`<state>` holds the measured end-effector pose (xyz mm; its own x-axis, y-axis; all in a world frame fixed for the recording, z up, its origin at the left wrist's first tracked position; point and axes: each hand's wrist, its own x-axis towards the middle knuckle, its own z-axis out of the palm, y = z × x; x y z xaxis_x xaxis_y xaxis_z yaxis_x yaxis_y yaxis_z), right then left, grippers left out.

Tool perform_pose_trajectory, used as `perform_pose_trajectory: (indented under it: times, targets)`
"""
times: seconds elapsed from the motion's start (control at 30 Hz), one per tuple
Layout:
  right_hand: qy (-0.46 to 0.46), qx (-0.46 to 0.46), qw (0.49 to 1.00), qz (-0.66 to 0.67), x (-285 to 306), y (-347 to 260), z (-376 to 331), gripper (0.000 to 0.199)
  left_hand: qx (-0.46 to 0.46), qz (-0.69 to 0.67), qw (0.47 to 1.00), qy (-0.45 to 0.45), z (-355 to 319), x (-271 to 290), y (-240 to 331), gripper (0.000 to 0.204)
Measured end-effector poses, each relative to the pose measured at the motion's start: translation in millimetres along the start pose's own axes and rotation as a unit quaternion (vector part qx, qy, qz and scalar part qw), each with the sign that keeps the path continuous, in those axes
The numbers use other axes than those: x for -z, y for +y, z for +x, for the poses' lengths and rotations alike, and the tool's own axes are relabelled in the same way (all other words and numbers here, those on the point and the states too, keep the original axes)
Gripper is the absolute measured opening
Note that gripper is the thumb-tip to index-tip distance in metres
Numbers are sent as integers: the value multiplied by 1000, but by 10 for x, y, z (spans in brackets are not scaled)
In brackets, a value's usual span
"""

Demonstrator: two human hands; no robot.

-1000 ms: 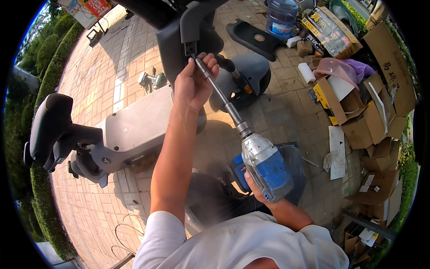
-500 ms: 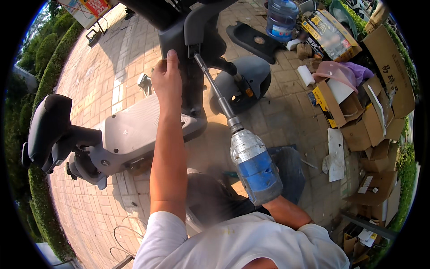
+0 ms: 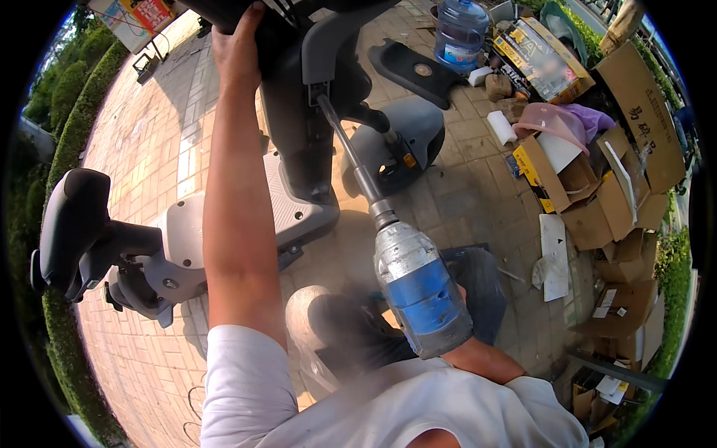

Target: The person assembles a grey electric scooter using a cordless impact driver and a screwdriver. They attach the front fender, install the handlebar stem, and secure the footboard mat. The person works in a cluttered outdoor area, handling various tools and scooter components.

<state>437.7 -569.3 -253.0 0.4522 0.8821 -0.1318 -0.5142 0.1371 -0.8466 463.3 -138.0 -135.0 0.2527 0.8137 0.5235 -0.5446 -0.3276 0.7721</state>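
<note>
A grey mobility scooter stands before me, its padded black seat off to the left. High on its upright column, my left hand grips the dark upper part, thumb laid over it and fingers mostly hidden. A scuffed blue and silver impact wrench is in my right hand, which the tool's body nearly covers. From the wrench a long metal extension runs up to a slot in the grey column cover. Whether its tip sits on a fastener I cannot make out.
A grey moulded shell and a dark flat panel lie on the paving beyond the column. At right are a big water bottle, a pink basin and cardboard boxes. A hedge borders the left.
My left hand has moved up and left from the column's side to the dark upper part. The wrench's body has shifted slightly down; its extension still reaches the slot.
</note>
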Motion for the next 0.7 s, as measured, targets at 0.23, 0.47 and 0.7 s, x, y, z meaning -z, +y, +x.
perform_pose_trajectory:
  times: [0.23,0.47,0.7]
  targets:
    - [9,-118,954,276,-80,-1,56,34,-41,-1,999,-11,62,63,-47,42]
    - [-15,-110,952,287,-76,4,94,32,-27,8,1000,2,14,0,-5,43]
    - [8,-76,992,99,-71,6,80,32,-27,5,1000,4,50,58,0,46]
